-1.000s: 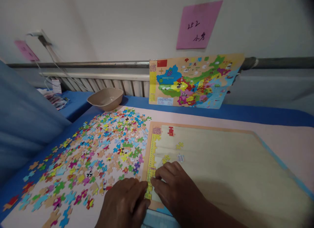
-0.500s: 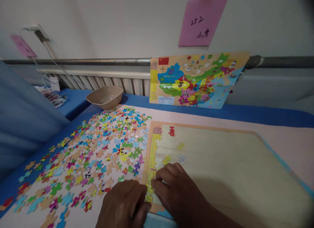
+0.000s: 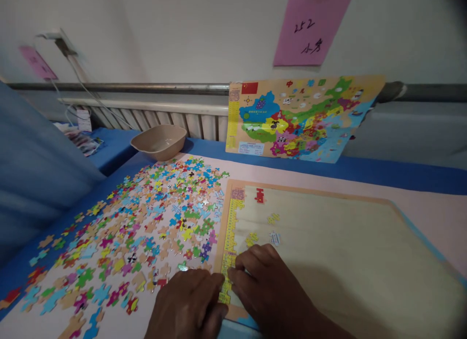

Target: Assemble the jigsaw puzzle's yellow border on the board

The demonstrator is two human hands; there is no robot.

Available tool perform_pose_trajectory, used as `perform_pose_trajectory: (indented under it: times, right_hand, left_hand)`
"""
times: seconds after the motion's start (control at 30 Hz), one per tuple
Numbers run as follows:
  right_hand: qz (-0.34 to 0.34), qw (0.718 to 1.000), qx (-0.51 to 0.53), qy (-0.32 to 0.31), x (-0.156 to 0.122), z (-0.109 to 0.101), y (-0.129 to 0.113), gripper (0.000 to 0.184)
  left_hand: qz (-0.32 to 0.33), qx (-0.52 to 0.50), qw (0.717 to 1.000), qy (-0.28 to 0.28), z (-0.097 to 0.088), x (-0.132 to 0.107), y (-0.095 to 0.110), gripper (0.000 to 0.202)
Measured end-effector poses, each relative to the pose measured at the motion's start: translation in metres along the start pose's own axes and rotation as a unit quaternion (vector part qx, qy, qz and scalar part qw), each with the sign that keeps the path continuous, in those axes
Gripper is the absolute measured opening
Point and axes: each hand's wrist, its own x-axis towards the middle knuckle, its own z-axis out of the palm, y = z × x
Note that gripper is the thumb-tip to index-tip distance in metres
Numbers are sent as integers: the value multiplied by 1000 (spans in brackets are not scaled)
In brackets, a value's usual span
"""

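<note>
A jigsaw board (image 3: 328,251) with an orange rim lies on the table in front of me. A column of yellow pieces (image 3: 230,237) runs down its left edge. My left hand (image 3: 189,302) and my right hand (image 3: 262,285) meet at the bottom of that column, fingers curled and pressing on the pieces there. A red piece (image 3: 260,195) and a few small loose pieces (image 3: 273,238) lie inside the board. To the left, many colourful loose pieces (image 3: 146,227) are spread over the pink mat.
A finished map picture (image 3: 302,117) leans against the radiator at the back. A beige bowl (image 3: 159,142) stands at the back left. A pink note (image 3: 312,30) hangs on the wall. Blue fabric (image 3: 32,183) fills the left side.
My hands stay at the lower end of the yellow column, pressing there. The camera has shifted slightly, so everything sits a little further right in view.
</note>
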Motion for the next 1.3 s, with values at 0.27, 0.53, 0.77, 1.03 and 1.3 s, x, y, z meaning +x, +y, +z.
perform_pose_trajectory:
  times: [0.27,0.53,0.77,1.03,1.3]
  right_hand:
    - [2,1000,-12,-11,1,0,0,14]
    - [-2,1000,10,21,2,-1,0,18]
    - [-7,999,21,29,1,0,1,21]
    - [-11,999,25,43,4,-2,0,28]
    - [-6,999,26,39,2,-1,-1,19]
  left_hand:
    - [-17,0,999,-39,-1,-2,-1,23]
    - [-39,-27,999,-21,2,-4,-2,29]
    - [-58,-40,997,-21,0,-5,2,29]
    - [-67,-32,997,-32,3,-6,0,34]
    - [-68,-18,997,-17,2,-7,3,29]
